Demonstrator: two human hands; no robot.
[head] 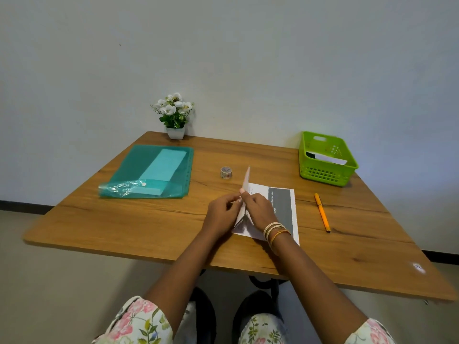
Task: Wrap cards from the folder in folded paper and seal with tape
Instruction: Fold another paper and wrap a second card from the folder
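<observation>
The folded paper (280, 207), printed with a grey band, lies at the centre of the frame on the wooden table (149, 224), its left part lifted upright along a fold. Both hands meet at that raised flap: the left hand (222, 211) pinches it from the left with curled fingers, and the right hand (258, 209), bangles at its wrist, presses its curled fingers against the flap from the right, resting over the flat part of the sheet. Whether cards sit inside the fold I cannot tell.

At the left centre lies the teal folder (154, 172), flat, with a pale sheet showing through it. At the right centre stands a green basket (325, 170) holding some paper. A potted plant (175, 115) with white flowers stands at the table's far edge by the wall. An orange pen (322, 212) lies just right of the paper. The tape roll (226, 172) rests just above the hands, between folder and paper.
</observation>
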